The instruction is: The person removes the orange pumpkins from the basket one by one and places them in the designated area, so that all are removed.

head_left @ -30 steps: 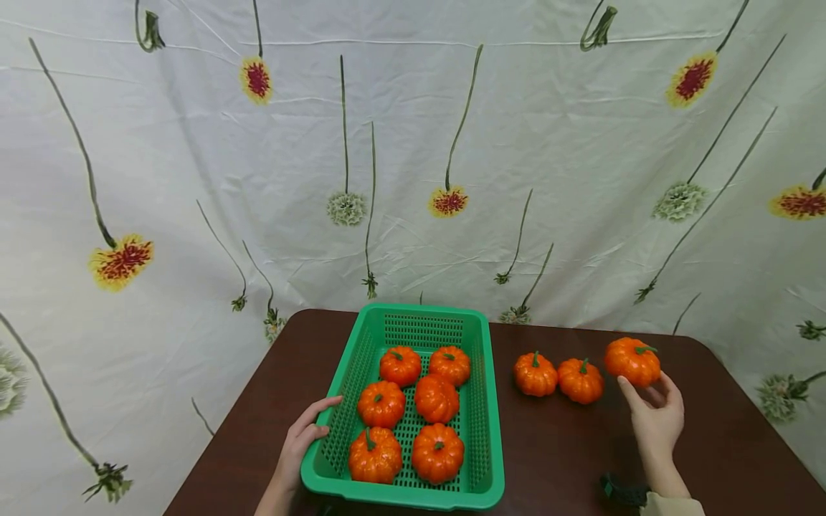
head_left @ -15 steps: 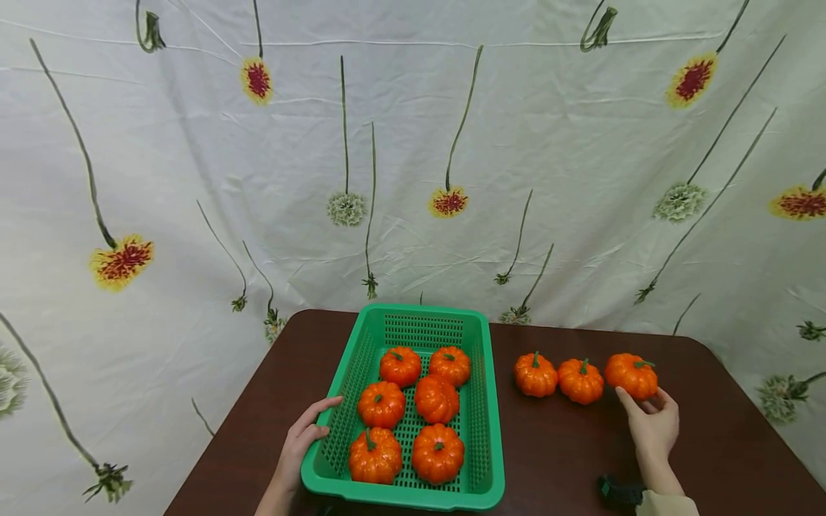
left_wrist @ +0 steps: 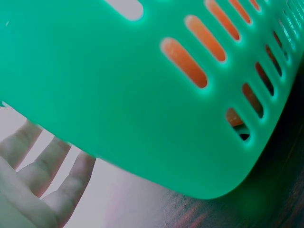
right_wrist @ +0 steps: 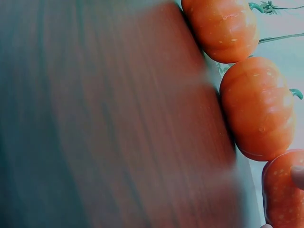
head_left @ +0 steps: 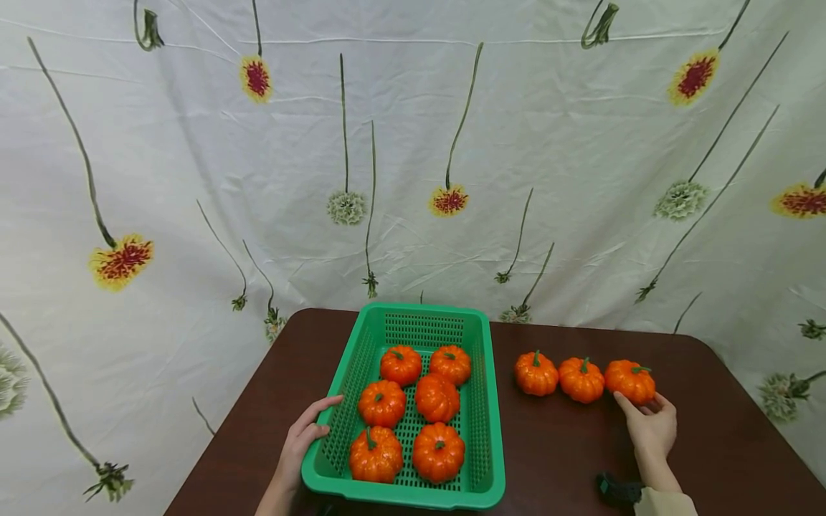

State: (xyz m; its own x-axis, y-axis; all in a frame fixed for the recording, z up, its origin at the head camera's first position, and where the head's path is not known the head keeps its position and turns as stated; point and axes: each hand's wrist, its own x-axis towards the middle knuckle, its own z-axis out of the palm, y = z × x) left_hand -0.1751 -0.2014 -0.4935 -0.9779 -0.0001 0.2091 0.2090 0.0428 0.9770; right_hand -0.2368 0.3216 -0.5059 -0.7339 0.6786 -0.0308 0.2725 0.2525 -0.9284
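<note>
My left hand (head_left: 301, 437) holds the left rim of a green perforated plastic basket (head_left: 499, 459), fingertips at its edge. In the left wrist view, the fingers (left_wrist: 71, 185) reach behind the basket's edge. Several small orange pumpkins with green stems sit inside, one of them a front pumpkin (head_left: 438, 453). On the right, my right hand (head_left: 653, 430) grips the rightmost pumpkin (head_left: 629, 380) from its near side, thumb on the left. That pumpkin stands in line with a middle pumpkin (head_left: 581, 381) and a left pumpkin (head_left: 535, 374). In the right wrist view, a fingertip (right_wrist: 298, 175) presses the gripped pumpkin.
The dark brown table (head_left: 548, 451) has rounded far corners. Behind it hangs a white curtain (head_left: 400, 158) printed with flowers. A dark wristband-like device (head_left: 618, 491) sits at the right wrist, beside a pale sleeve (head_left: 666, 504).
My right hand has lowered the pumpkin toward the near side, down into line beside the other two on the table. The left hand and the basket have stayed in place.
</note>
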